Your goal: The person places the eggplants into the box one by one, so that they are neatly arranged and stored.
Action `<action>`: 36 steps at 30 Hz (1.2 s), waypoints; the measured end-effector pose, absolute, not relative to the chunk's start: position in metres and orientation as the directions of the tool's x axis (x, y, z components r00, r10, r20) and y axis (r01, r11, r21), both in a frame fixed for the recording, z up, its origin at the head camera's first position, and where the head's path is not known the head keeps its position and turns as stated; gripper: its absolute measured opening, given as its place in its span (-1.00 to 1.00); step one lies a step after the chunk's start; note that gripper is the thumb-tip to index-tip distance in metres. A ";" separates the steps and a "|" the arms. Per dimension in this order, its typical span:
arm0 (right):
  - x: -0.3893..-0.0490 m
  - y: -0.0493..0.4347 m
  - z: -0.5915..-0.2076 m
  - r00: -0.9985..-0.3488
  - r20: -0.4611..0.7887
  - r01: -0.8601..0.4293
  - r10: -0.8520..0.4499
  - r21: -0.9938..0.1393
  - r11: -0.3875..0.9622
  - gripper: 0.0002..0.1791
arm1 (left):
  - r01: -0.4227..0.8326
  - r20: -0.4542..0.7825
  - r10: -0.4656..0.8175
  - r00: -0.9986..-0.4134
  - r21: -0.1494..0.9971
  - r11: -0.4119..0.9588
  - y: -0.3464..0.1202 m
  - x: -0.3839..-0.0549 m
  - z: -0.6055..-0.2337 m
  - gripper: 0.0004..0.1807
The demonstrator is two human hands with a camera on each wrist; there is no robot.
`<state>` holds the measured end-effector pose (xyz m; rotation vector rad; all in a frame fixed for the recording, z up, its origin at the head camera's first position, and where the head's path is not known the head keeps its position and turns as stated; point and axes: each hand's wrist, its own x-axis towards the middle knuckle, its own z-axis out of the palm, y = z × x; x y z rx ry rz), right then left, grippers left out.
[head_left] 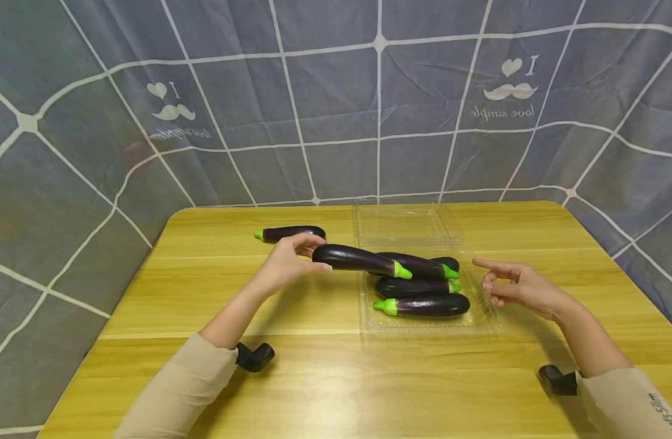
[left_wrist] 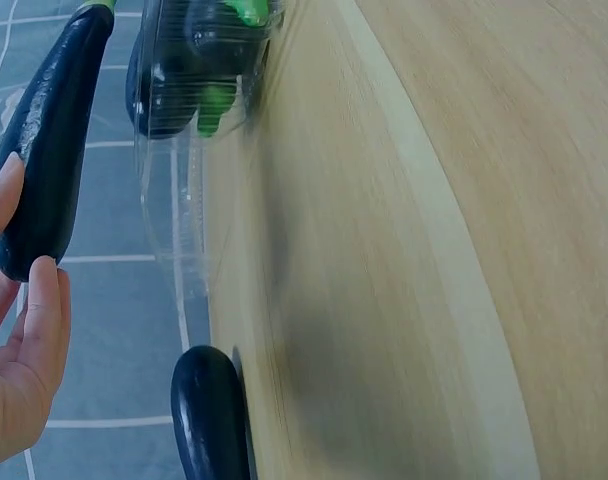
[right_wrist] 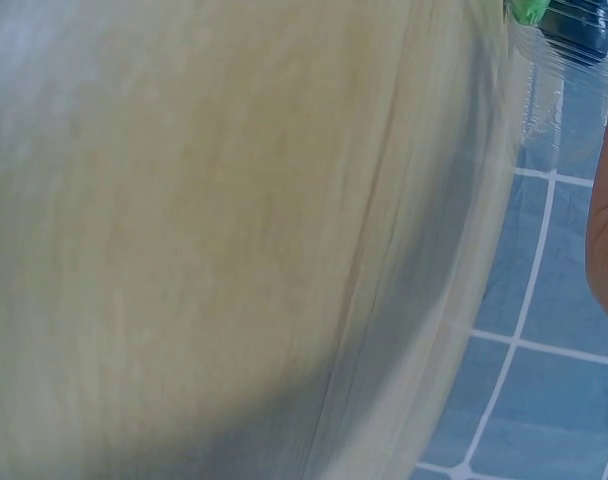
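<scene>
My left hand (head_left: 289, 262) grips an eggplant (head_left: 353, 258) by its rounded end, between thumb and fingers. Its green stem points right, over the left part of a clear plastic box (head_left: 486, 318). In the left wrist view, the held eggplant (left_wrist: 52, 150) hangs well above the table. Several dark eggplants lie in the box; the nearest one (head_left: 432, 305) has its stem to the left, while others point right. Just right of the box, my right hand (head_left: 525, 289) holds nothing, index finger extended toward the box and the other fingers loosely bent.
Another eggplant (head_left: 294, 232) lies on the wooden table (head_left: 314, 378), behind my left hand. The box's clear lid (head_left: 407, 222) is folded back toward the table's far edge. A grey checked curtain (head_left: 336, 110) hangs behind the table. Black wrist mounts (head_left: 255, 356) project from both sleeves.
</scene>
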<state>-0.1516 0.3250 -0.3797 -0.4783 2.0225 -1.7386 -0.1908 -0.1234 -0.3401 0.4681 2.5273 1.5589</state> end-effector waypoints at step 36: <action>-0.147 0.324 -0.383 -0.858 -0.092 0.004 -0.505 -0.985 0.174 -0.40 | 0.236 0.065 0.393 -0.917 0.883 0.405 -0.082 -0.188 -0.356 -0.51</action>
